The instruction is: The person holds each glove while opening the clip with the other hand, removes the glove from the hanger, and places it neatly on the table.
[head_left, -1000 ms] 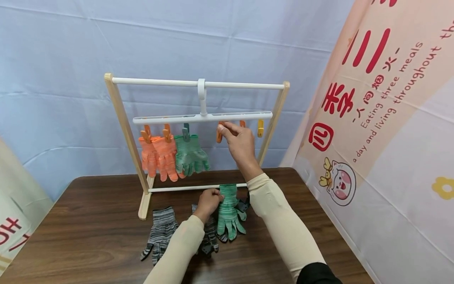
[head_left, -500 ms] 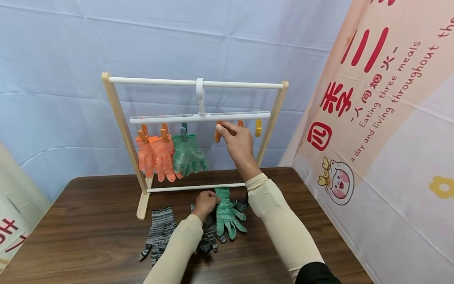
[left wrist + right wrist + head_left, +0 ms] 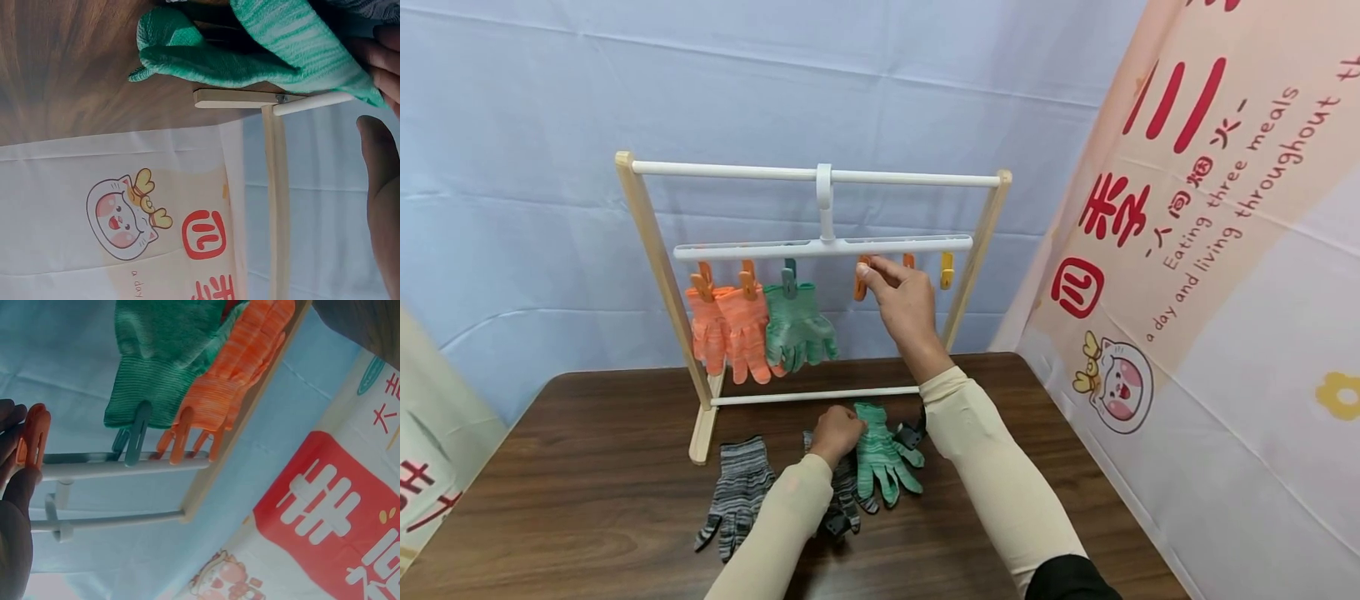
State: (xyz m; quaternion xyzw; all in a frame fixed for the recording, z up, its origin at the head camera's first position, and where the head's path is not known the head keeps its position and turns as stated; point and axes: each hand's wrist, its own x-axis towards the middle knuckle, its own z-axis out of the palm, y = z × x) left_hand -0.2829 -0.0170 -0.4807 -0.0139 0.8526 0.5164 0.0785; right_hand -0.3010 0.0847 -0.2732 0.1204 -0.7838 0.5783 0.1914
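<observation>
My right hand (image 3: 910, 304) is raised at the white hanger bar (image 3: 760, 250) and pinches an orange clothespin (image 3: 860, 282) below it. In the right wrist view, thumb and fingers press the handles of this clothespin (image 3: 36, 439). No glove is in this clothespin. Low by the table, my left hand (image 3: 838, 433) is at the cuff of a green glove (image 3: 880, 458). In the left wrist view, the fingers touch the cuff of this glove (image 3: 300, 50), and the thumb (image 3: 378, 156) stands apart from it. Part of the left hand is cut off there.
Two orange gloves (image 3: 747, 333) and a green glove (image 3: 797, 325) hang clipped on the left. Orange (image 3: 909, 261) and yellow clothespins (image 3: 947, 271) hang at right. Grey striped gloves (image 3: 741, 483) lie on the table (image 3: 587, 500) before the wooden-legged rack (image 3: 662, 275).
The green glove's cuff has dropped from the rack's lower bar toward the table, and my left hand has lowered slightly with it. My right hand still pinches the orange clothespin.
</observation>
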